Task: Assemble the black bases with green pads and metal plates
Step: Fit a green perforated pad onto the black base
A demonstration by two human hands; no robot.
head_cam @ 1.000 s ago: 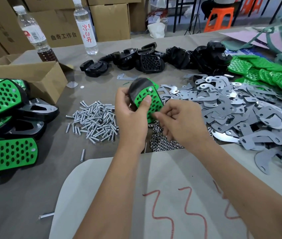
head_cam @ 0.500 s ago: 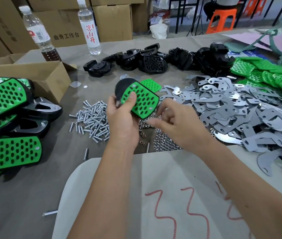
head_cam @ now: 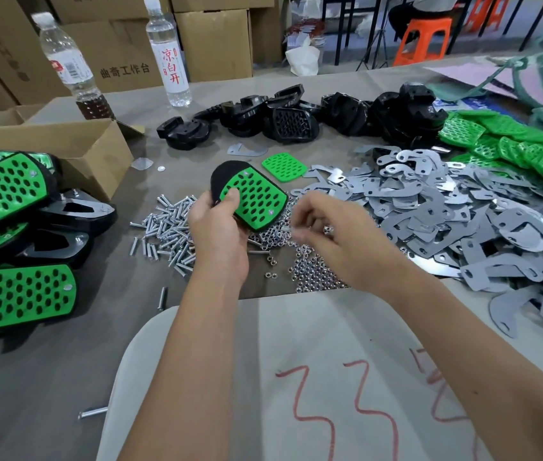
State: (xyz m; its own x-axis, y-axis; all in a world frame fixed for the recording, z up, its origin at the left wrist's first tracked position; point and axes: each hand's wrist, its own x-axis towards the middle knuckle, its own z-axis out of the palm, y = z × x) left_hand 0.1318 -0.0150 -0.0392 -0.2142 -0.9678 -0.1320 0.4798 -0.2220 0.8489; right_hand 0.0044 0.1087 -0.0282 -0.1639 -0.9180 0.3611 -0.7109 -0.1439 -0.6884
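Two bare hands work over a grey counter (head_cam: 47, 377) crowded with parts. The left hand (head_cam: 220, 234) holds a black base (head_cam: 221, 176) with a green pad (head_cam: 256, 199) on its upper face, lifted above the counter and tilted toward the camera; its thumb presses on the near edge of the pad and its other fingers curl round the back. The right hand (head_cam: 336, 241) hovers just right of the base, over a heap of small nuts (head_cam: 313, 271); its fingers are bent toward the thumb, but motion blur hides whether they pinch anything.

A pile of silver screws (head_cam: 167, 227) lies left of the nuts. A broad spread of grey metal plates (head_cam: 462, 221) covers the right side of the counter. One loose green pad (head_cam: 284, 167) lies flat just beyond the held base. More green pads (head_cam: 512, 141) are heaped at the far right, and bare black bases (head_cam: 296, 118) sit in a row along the far side. At the left edge, finished bases with green pads (head_cam: 14, 247) are stacked beside an open cardboard box (head_cam: 74, 148). Two plastic bottles (head_cam: 168, 51) stand beyond the box. A pale sheet with red marks (head_cam: 330, 394) lies under the forearms
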